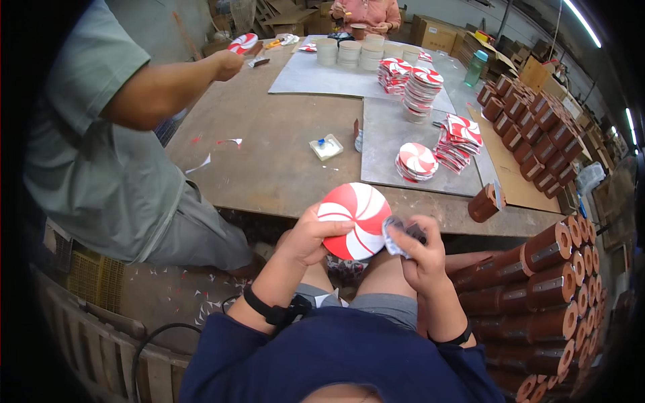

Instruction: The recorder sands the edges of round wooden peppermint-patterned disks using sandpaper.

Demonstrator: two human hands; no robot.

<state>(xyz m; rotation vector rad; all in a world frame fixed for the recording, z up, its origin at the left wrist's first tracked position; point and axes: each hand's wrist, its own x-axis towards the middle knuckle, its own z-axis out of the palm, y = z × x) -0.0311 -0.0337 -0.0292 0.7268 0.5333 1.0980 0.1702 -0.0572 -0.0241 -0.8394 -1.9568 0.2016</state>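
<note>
My left hand pinches a round red-and-white swirl disc over my lap, thumb on its face and fingers behind. My right hand is closed round a small dark object at the disc's right edge. A crumpled whitish piece shows beside the thumb; the dark object's kind is not plain. Beyond, on a grey board, sits a low pile of cut round discs. Next to it is a stack of square swirl sheets.
A co-worker's hand holds another swirl disc at left. Taller swirl stacks and pale round tubs stand farther back. A small white dish lies mid-table. Brown cylinders pile high close by my right arm. Scraps litter the floor.
</note>
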